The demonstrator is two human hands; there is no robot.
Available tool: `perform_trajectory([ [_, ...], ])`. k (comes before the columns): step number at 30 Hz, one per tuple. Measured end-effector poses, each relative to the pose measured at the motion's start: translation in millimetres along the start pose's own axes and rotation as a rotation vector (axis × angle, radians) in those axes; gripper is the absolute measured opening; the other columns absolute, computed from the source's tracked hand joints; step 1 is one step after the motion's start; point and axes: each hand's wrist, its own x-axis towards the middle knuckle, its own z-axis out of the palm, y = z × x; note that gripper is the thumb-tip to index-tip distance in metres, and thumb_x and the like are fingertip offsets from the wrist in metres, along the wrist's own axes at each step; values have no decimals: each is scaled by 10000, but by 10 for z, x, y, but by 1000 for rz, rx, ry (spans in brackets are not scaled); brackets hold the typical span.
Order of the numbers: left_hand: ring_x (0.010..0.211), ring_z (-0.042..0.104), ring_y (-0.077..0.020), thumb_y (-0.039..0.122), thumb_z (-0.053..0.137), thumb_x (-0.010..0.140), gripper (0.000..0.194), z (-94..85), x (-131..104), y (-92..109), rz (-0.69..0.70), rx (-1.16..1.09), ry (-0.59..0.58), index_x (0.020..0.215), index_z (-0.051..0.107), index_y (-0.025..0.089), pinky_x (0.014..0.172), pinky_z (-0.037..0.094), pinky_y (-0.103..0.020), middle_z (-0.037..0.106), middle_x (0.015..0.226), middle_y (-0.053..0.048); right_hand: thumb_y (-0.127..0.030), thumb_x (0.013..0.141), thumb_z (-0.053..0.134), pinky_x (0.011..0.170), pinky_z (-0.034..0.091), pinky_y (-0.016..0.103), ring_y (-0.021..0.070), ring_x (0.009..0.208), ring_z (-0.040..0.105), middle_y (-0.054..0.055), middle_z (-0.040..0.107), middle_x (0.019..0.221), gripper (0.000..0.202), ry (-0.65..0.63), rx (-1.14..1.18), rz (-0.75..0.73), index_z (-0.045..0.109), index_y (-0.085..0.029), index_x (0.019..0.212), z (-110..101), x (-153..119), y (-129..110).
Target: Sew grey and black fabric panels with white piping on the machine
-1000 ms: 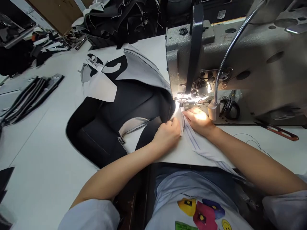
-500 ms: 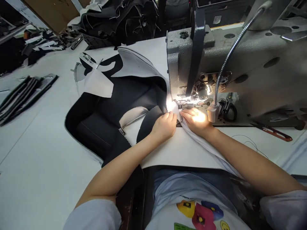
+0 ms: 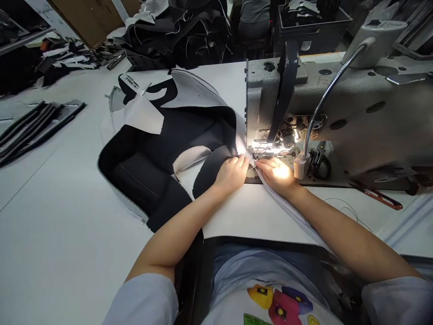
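Note:
A large black fabric cover (image 3: 145,158) with pale backing lies folded on the table, its right edge running to the sewing machine (image 3: 270,85). My left hand (image 3: 232,174) is closed on that edge, fingertips just left of the lit presser foot (image 3: 259,154). On the other side of the foot, my right hand (image 3: 277,177) has its fingers together, gripping a white fabric strip (image 3: 282,205) that trails toward my lap. The lamp glares on the back of this hand. Fingers and glare hide the exact stitching point.
Scissors (image 3: 320,164) lie behind the lamp head (image 3: 301,164). Red-handled snips (image 3: 379,196) and loose thread (image 3: 352,210) are at the right. Dark strips (image 3: 37,128) lie at the left. Stacked black pieces (image 3: 182,34), a grey crate (image 3: 313,31) and a seated person (image 3: 254,18) are beyond.
The view has shifted, so the machine appears lower and farther right. My left hand sits slightly farther forward beside the presser foot. Both hands keep their hold on the fabric.

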Motion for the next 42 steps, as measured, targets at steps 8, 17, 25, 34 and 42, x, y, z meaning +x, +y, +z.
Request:
perform_trajectory([
  [8, 964, 593, -242, 132, 429, 927, 364, -35, -64, 2, 2, -40, 18, 1263, 557, 71, 823, 478, -355, 613, 1265, -158, -181, 952, 444, 889, 491, 365, 224, 940, 629, 76, 702, 1159, 317, -31, -105, 44, 678, -179, 1167, -232, -123, -72],
  [17, 972, 589, -246, 182, 465, 935, 309, -51, -44, -8, -5, -63, 40, 1202, 580, 76, 830, 484, -358, 629, 1157, -155, -325, 962, 393, 923, 501, 484, 355, 1188, 548, 204, 579, 1306, 395, -19, -426, 451, 667, -128, 1168, -598, -911, 172],
  [25, 993, 613, -227, 52, 426, 920, 325, -115, -41, 88, -52, 6, -13, 1204, 583, 71, 847, 507, -322, 641, 1163, -156, -341, 964, 360, 828, 519, 469, 308, 904, 615, 114, 690, 1022, 342, 67, -264, 510, 639, -218, 807, -623, -888, 15],
  [34, 840, 627, -243, 15, 481, 865, 178, -422, -708, 301, -103, 1, -225, 951, 625, 76, 650, 498, -318, 651, 910, -145, -362, 875, 443, 684, 509, 387, 281, 804, 669, 91, 681, 918, 322, -237, -143, 545, 587, -215, 1123, -966, -1275, -13],
  [42, 1043, 546, -260, 123, 435, 951, 240, -578, -764, 507, 159, 115, 4, 1122, 594, 177, 856, 426, -396, 594, 1154, -144, -291, 916, 406, 864, 515, 363, 246, 1014, 640, 99, 674, 1134, 536, -238, 109, 245, 430, -190, 1442, -888, -1115, -113],
])
